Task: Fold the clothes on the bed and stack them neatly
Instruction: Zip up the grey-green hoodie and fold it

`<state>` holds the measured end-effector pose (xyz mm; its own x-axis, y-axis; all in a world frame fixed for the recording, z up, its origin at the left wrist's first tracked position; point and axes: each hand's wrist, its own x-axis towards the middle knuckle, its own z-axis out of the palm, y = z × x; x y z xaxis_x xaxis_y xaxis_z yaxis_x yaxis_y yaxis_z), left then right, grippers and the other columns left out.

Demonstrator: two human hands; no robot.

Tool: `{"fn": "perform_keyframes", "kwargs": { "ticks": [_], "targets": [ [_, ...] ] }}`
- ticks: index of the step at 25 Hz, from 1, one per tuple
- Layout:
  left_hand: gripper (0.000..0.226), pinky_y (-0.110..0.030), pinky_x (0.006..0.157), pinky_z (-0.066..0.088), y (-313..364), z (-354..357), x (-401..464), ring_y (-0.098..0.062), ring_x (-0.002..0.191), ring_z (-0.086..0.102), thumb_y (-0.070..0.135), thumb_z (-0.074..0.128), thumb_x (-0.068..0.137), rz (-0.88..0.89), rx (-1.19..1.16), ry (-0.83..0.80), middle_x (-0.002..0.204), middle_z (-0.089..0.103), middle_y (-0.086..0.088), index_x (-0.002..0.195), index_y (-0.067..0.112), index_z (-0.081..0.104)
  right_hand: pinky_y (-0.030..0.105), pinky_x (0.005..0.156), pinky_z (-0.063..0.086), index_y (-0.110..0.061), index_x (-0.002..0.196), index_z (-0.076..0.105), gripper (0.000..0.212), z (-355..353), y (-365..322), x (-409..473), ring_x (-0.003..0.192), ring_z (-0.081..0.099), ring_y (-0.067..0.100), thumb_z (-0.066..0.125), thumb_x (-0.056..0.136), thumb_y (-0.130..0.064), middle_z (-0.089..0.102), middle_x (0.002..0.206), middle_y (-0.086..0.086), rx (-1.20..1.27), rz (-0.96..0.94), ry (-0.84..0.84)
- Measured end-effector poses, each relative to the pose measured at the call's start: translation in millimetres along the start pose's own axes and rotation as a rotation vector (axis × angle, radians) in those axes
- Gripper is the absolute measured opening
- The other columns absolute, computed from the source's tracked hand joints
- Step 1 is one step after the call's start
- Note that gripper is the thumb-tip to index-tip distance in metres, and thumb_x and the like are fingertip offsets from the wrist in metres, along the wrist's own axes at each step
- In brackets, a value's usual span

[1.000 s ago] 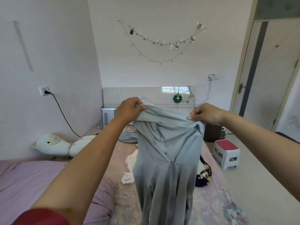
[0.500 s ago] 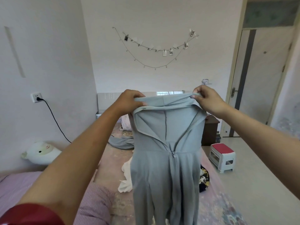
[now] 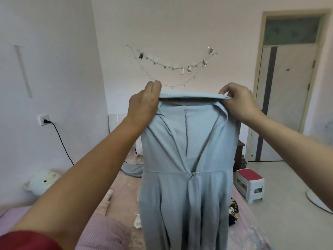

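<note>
While the pale blue dress (image 3: 187, 159) is hanging upright over the bed (image 3: 126, 184), its long axis is running straight down from the fingers. The left hand (image 3: 144, 103) and right hand (image 3: 239, 103) are each pinching a shoulder corner, level and equally near, stretching the top edge taut. It is showing a centre seam, a waist seam and a skirt falling in soft folds, still unfolded
</note>
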<state>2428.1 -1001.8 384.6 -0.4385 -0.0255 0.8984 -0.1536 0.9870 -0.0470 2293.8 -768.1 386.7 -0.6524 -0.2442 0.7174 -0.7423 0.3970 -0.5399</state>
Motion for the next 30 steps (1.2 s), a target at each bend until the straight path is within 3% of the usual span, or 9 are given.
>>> {"fn": "perform_keyframes", "kwargs": {
  "ticks": [2,4,6,10,14,16,18,20,30],
  "targets": [
    [0.026,-0.052,0.064,0.049,-4,-4,2,-0.046,0.073,0.058,-0.002,0.047,0.087,-0.052,0.013,-0.068,0.095,0.061,-0.022,0.113,0.000,0.051,0.038,0.071,0.037,-0.011,0.102,0.065,0.015,6,-10,-2,0.082,0.052,0.028,0.057,0.090,-0.007,0.063,0.084,0.010,-0.060,0.039,0.029],
    [0.022,-0.046,0.073,0.046,-8,-4,6,-0.039,0.082,0.056,0.005,0.048,0.092,-0.255,-0.195,-0.186,0.092,0.060,-0.019,0.113,0.004,0.050,0.035,0.067,0.037,-0.008,0.096,0.067,0.008,14,-19,-2,0.079,0.051,0.027,0.061,0.092,-0.008,0.061,0.082,0.012,0.018,0.123,-0.070],
    [0.006,-0.039,0.074,0.042,-9,1,8,-0.032,0.084,0.051,0.012,0.049,0.096,-0.446,-0.462,-0.248,0.089,0.057,-0.013,0.092,0.009,0.052,0.028,0.055,0.030,-0.009,0.073,0.059,0.019,27,-30,-6,0.064,0.043,0.023,0.066,0.091,-0.006,0.049,0.067,0.009,0.199,0.249,-0.193],
    [0.029,-0.036,0.065,0.027,-2,10,-2,-0.027,0.076,0.036,0.021,0.046,0.097,-0.646,-0.629,-0.281,0.075,0.041,-0.006,0.071,0.016,0.033,0.023,0.048,0.025,-0.019,0.068,0.047,0.030,62,-41,-19,0.045,0.037,0.014,0.069,0.087,-0.010,0.042,0.056,0.004,0.467,0.504,-0.255],
    [0.019,-0.047,0.059,0.043,-9,14,-5,-0.047,0.073,0.044,0.006,0.035,0.092,-0.662,-0.617,-0.409,0.082,0.047,-0.035,0.075,0.002,0.028,0.024,0.048,0.019,-0.021,0.061,0.032,0.042,77,-47,-23,0.051,0.026,0.017,0.059,0.089,-0.007,0.030,0.059,0.001,0.337,0.405,-0.230],
    [0.021,-0.034,0.049,0.049,-4,18,-7,-0.031,0.058,0.045,-0.002,0.031,0.090,-0.690,-0.765,-0.456,0.069,0.044,-0.018,0.071,0.005,0.036,0.024,0.050,0.021,-0.018,0.067,0.037,0.031,82,-55,-25,0.054,0.029,0.018,0.054,0.091,-0.009,0.033,0.066,0.003,0.389,0.477,-0.218],
    [0.023,-0.038,0.054,0.059,4,21,-12,-0.030,0.060,0.060,-0.001,0.032,0.096,-0.732,-0.930,-0.538,0.077,0.055,-0.017,0.084,0.004,0.051,0.027,0.056,0.044,-0.008,0.084,0.054,0.009,93,-65,-30,0.061,0.052,0.023,0.052,0.093,-0.006,0.053,0.078,0.009,0.542,0.552,-0.280],
    [0.021,-0.043,0.058,0.063,11,24,-17,-0.036,0.068,0.069,0.003,0.033,0.100,-0.769,-1.049,-0.649,0.090,0.060,-0.023,0.104,0.000,0.053,0.037,0.068,0.057,-0.002,0.097,0.061,0.012,104,-70,-37,0.074,0.065,0.030,0.050,0.095,-0.006,0.065,0.087,0.015,0.575,0.550,-0.401],
    [0.032,-0.041,0.057,0.063,1,20,-18,-0.040,0.065,0.070,0.011,0.033,0.100,-0.875,-1.073,-0.678,0.086,0.065,-0.032,0.108,-0.008,0.056,0.032,0.062,0.049,-0.011,0.081,0.047,0.023,116,-77,-46,0.065,0.051,0.022,0.049,0.104,-0.016,0.051,0.076,0.011,0.416,0.259,-0.535]
  ]
}}
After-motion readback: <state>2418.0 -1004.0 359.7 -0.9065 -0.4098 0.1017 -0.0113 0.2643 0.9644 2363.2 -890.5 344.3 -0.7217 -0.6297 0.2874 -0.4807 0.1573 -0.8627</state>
